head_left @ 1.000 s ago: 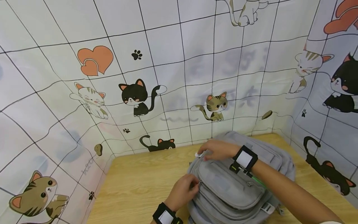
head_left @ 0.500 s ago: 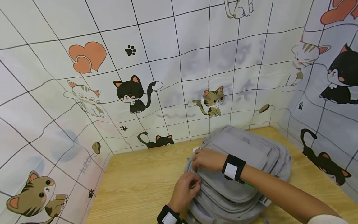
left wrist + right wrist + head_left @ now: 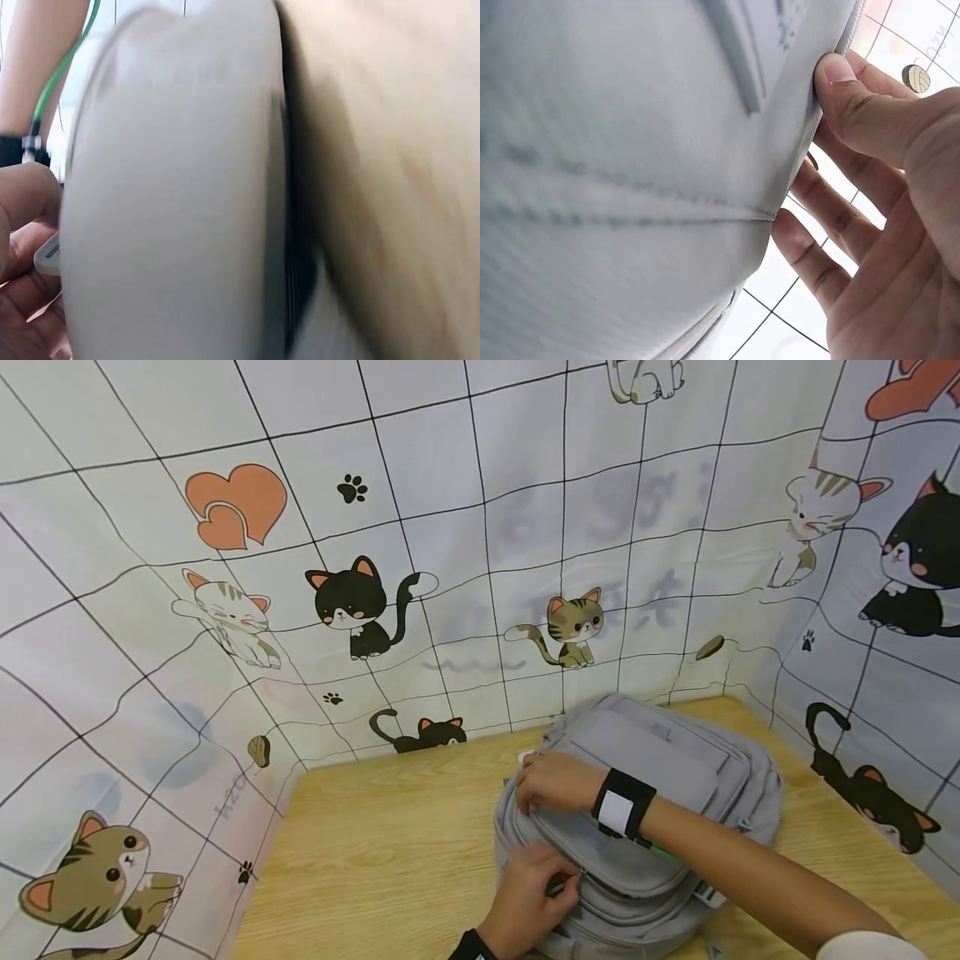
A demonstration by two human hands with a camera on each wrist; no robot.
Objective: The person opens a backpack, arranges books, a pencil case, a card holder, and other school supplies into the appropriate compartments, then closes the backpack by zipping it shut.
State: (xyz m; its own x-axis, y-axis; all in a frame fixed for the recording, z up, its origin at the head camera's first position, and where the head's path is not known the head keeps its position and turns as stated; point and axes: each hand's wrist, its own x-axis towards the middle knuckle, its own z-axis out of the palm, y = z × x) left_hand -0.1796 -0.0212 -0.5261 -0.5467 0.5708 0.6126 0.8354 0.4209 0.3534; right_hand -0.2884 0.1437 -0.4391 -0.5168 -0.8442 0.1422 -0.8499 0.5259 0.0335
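A grey backpack [image 3: 645, 743] lies on the wooden table, its front pockets facing up. My left hand [image 3: 534, 893] pinches a zipper pull along the seam of the front pocket. In the left wrist view the grey zipper pull [image 3: 49, 256] shows between that hand's fingers, beside the bag's blurred side. My right hand [image 3: 562, 781] grips the pocket's upper left edge, thumb on top and fingers beneath. The right wrist view shows the thumb [image 3: 847, 82] pressing the grey fabric [image 3: 630, 135] at its edge, with the other fingers spread along it.
The table [image 3: 375, 843] has bare wood left of the backpack. A white wall covering [image 3: 420, 468] printed with cats and grid lines rises behind and on both sides. A white tag [image 3: 527, 758] sticks out beyond the right hand.
My left hand has slid right and down along the pocket's zipper. My right hand first shifted left and down to the pocket edge, then held still there.
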